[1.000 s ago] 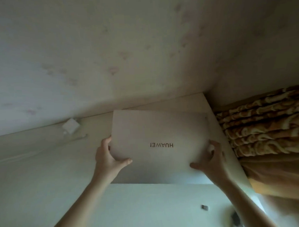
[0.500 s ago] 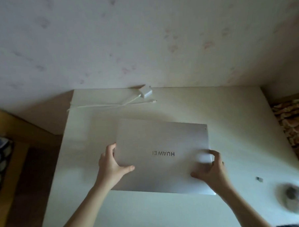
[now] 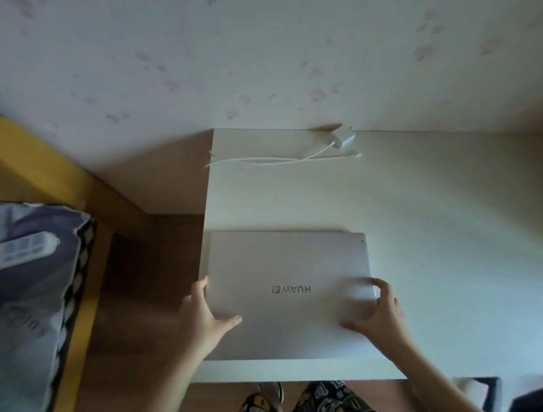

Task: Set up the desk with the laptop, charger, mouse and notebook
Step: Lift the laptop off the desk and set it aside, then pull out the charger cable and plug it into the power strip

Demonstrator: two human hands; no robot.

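Room was pretty dim, soft daylight only, colours muted. Tabletop [image 3: 435,214] brightest bit, faint cool sheen along near edge. Right hand [image 3: 377,316] smeared with motion blur. Whole shot soft, wide-angle bend at edges, left side mushy.

Silver laptop [image 3: 285,267] with grey lettering, white table [image 3: 435,214], white charger [image 3: 342,139] and cable, pale wallpaper [image 3: 257,57] with faint pink flowers, brown wood floor [image 3: 149,289], yellow bed frame [image 3: 28,160], black-and-yellow patterned trousers [image 3: 319,403]
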